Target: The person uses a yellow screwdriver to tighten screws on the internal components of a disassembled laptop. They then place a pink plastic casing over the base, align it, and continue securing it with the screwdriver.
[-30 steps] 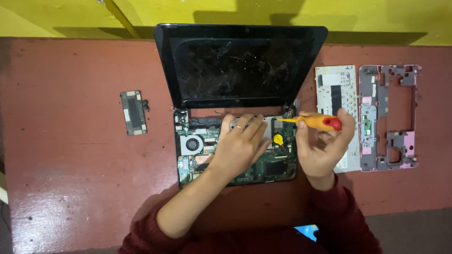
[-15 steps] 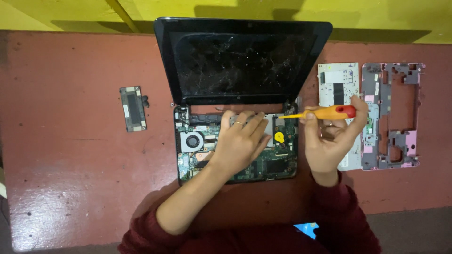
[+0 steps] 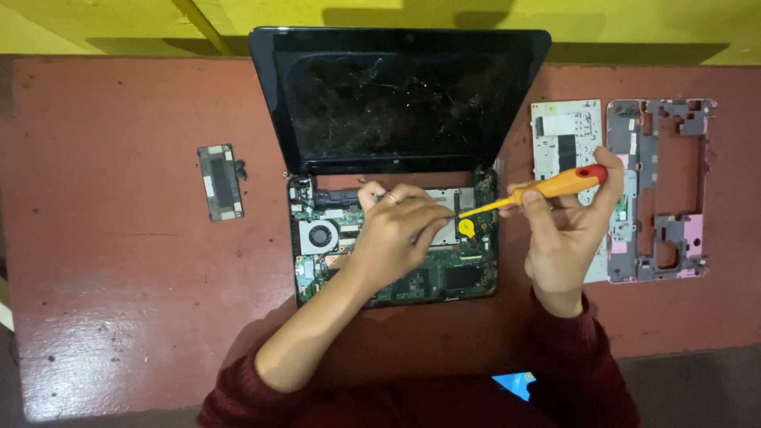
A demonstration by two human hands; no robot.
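An opened small laptop with a black screen point(image 3: 396, 95) lies before me, its bare green circuit board point(image 3: 444, 277) exposed, with a round fan point(image 3: 319, 235) at its left. My left hand point(image 3: 396, 234) rests on the board, fingers pinched near the upper middle; whether they hold anything is hidden. My right hand point(image 3: 567, 230) grips a screwdriver point(image 3: 547, 189) with an orange handle and red cap. Its shaft slants down-left, and the tip meets my left fingertips above a yellow round part point(image 3: 467, 227).
On the reddish-brown table point(image 3: 119, 277), a small dark rectangular part point(image 3: 219, 181) lies to the left. To the right lie a white keyboard plate point(image 3: 564, 131) and a grey-pink laptop frame point(image 3: 662, 190). A yellow wall point(image 3: 95, 24) runs along the far edge.
My right hand has shifted right and tilted the screwdriver handle outward, with the tip staying near my left fingers. The left hand has barely moved.
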